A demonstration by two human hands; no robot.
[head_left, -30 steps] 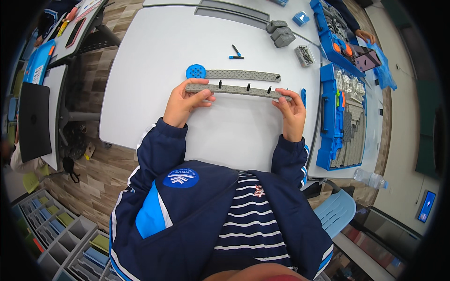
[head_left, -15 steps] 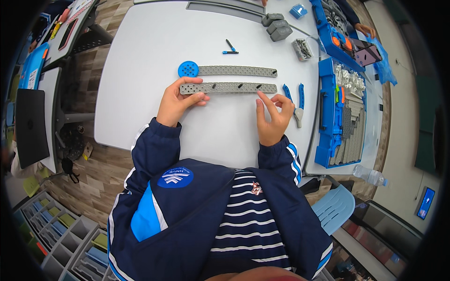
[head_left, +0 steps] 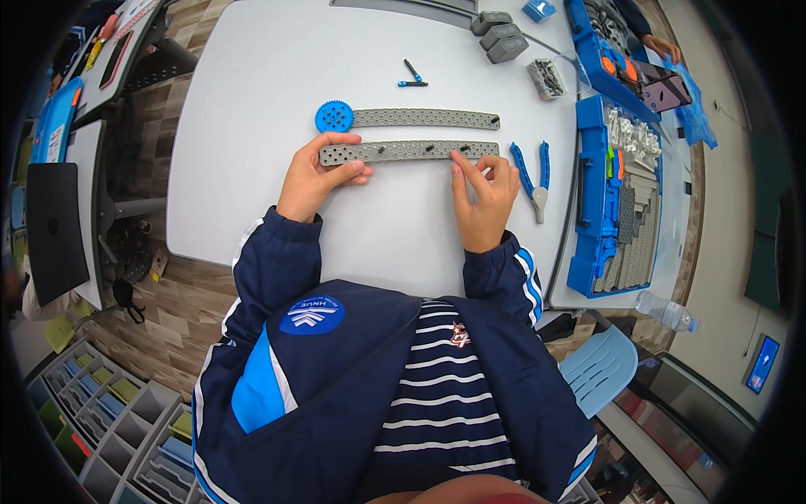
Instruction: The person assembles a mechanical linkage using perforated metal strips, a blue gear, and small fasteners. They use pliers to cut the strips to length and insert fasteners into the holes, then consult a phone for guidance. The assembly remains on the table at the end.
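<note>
My left hand (head_left: 315,178) grips the left end of a grey perforated plastic beam (head_left: 407,151), thumb in front and fingers behind. Three short black connector pins stick out of the beam, among them a right-hand pin (head_left: 466,149). My right hand (head_left: 484,202) is at the beam's right part, its index fingertip against the lower edge between two pins and its thumb slightly apart below. Just beyond lies a second grey beam (head_left: 424,118) with one black pin at its right end. A blue gear (head_left: 334,117) is at that beam's left end.
Blue-handled pliers (head_left: 537,189) lie right of my right hand. Farther off are two blue-and-black pieces (head_left: 412,83), grey blocks (head_left: 502,42) and a tub of small parts (head_left: 547,79). A blue parts case (head_left: 591,202) stands at the right; another person's hand (head_left: 662,47) is beyond.
My right index fingertip has shifted left, off the rightmost pin to the beam's edge beside it. Thumb and index finger have come closer together. My left hand keeps its hold.
</note>
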